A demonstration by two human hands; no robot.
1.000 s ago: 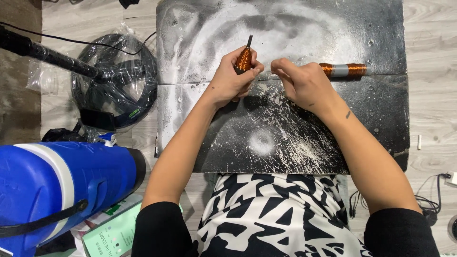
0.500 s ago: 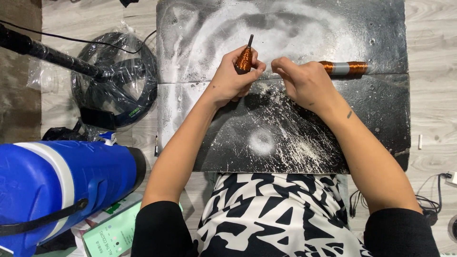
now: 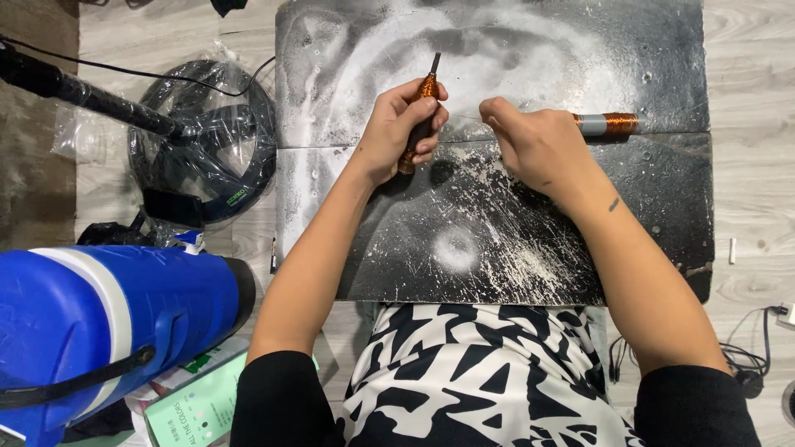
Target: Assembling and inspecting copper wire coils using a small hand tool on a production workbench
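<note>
My left hand grips a thin dark rod wound with copper wire, held nearly upright over a black scratched mat. My right hand pinches a fine strand of copper wire stretched toward the rod. Behind the right hand a copper wire spool with a grey band lies on the mat, partly hidden by my fingers.
A blue and white cooler jug lies at the lower left, a green booklet beside it. A black coil in clear plastic and a black pole sit on the wooden floor. Cables trail at the right.
The hands have barely moved; the right hand has shifted slightly away from the left along the wire.
</note>
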